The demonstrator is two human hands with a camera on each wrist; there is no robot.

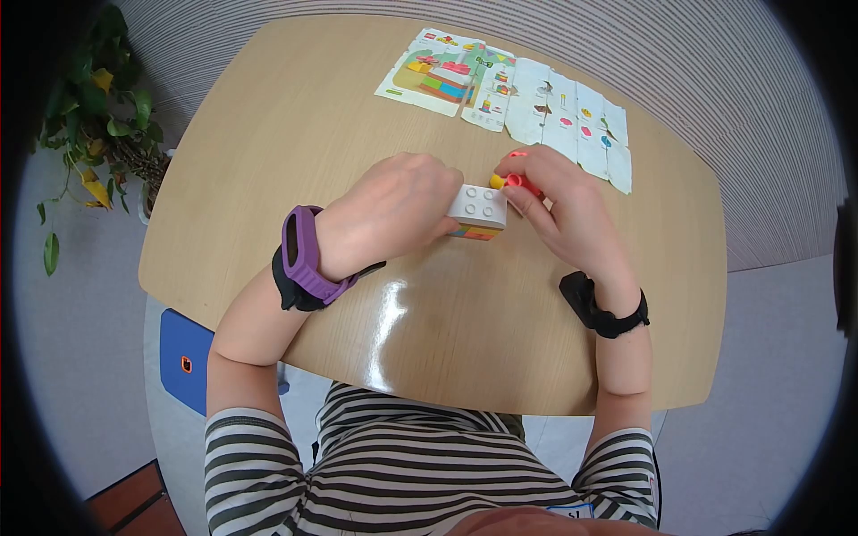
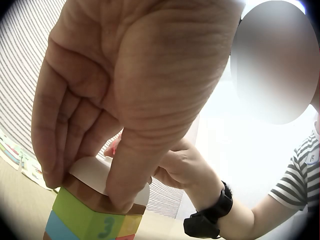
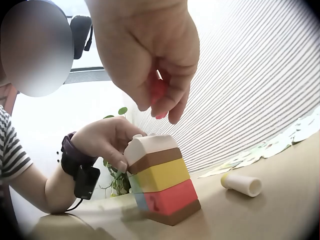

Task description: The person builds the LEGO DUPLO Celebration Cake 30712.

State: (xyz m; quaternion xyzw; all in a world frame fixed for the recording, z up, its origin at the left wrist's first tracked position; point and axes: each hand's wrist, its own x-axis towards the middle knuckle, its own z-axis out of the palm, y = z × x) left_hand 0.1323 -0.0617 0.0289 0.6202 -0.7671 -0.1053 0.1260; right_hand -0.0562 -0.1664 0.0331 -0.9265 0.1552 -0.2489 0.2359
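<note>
A stack of toy bricks stands on the table, with a white studded brick on top and brown, yellow, red, green and blue ones below. My left hand grips the stack's upper part from the side, its thumb on the white and brown layers in the left wrist view. Just above and beside the stack, my right hand pinches a red piece, largely hidden by the fingers. A white cylinder with a yellow end lies on the table beside the stack.
Creased instruction sheets lie along the table's far side. A leafy plant stands beyond the left edge, and a blue seat is below it. A striped wall rises behind the table.
</note>
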